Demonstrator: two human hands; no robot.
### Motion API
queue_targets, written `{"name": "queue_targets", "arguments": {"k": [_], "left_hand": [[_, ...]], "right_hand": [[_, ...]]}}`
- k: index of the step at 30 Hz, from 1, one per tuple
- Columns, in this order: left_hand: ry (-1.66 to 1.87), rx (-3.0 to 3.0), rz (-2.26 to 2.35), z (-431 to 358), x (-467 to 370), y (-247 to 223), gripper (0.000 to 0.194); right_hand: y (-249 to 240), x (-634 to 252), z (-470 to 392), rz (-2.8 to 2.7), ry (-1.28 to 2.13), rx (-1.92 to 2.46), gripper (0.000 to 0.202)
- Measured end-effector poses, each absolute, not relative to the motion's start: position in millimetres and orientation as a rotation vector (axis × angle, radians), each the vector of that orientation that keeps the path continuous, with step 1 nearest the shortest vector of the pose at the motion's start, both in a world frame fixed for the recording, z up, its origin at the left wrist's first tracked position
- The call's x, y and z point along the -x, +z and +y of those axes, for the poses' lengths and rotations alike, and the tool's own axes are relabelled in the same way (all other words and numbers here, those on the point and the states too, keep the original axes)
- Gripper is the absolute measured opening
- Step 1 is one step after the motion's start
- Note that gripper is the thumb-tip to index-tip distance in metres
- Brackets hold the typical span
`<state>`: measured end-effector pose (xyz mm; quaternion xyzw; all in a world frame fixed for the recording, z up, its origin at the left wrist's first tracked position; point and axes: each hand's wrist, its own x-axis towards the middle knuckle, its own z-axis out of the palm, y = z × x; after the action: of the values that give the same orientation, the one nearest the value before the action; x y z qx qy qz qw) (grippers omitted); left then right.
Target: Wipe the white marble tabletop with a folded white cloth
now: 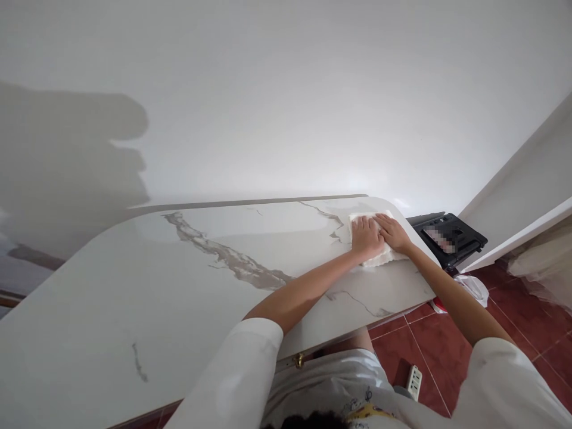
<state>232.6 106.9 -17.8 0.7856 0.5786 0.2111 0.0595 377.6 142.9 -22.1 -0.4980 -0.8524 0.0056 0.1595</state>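
A white cloth [382, 260] lies on the white marble-patterned tabletop [277, 238], near its far right end. My left hand [367, 237] presses on the middle of the cloth, fingers bent against it and closed over the fabric. Just to the right, my right hand [394, 233] rests with outstretched fingers on the cloth's right part, touching or nearly touching the left hand. Both palms face down, so the undersides are hidden. Around the hands the cloth's edges show, slightly rumpled.
The table stands close to a white wall [286, 107]. Right of it is a black case [460, 238], with a white plastic bag [473, 290] below. A power strip [414, 382] sits on the red tiled floor [433, 345]. A pale curtain [543, 262] hangs at far right.
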Motion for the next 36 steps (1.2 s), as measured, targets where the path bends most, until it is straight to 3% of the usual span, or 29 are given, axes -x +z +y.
{"name": "queue_targets", "arguments": {"k": [12, 20, 36], "left_hand": [[0.645, -2.369, 1.873, 206.2, -185.5, -17.8, 0.046], [0.729, -2.365, 2.011, 236.4, -203.8, -19.3, 0.045], [0.733, -2.410, 1.783, 211.6, -292.2, -16.5, 0.052]], "right_hand": [[-17.1, -322.6, 247.3, -2.429, 0.093, 1.372, 0.049], [-23.2, -337.2, 295.0, -2.476, 0.101, 1.210, 0.047], [-32.3, -439.9, 258.3, -2.420, -0.047, 1.311, 0.048]]}}
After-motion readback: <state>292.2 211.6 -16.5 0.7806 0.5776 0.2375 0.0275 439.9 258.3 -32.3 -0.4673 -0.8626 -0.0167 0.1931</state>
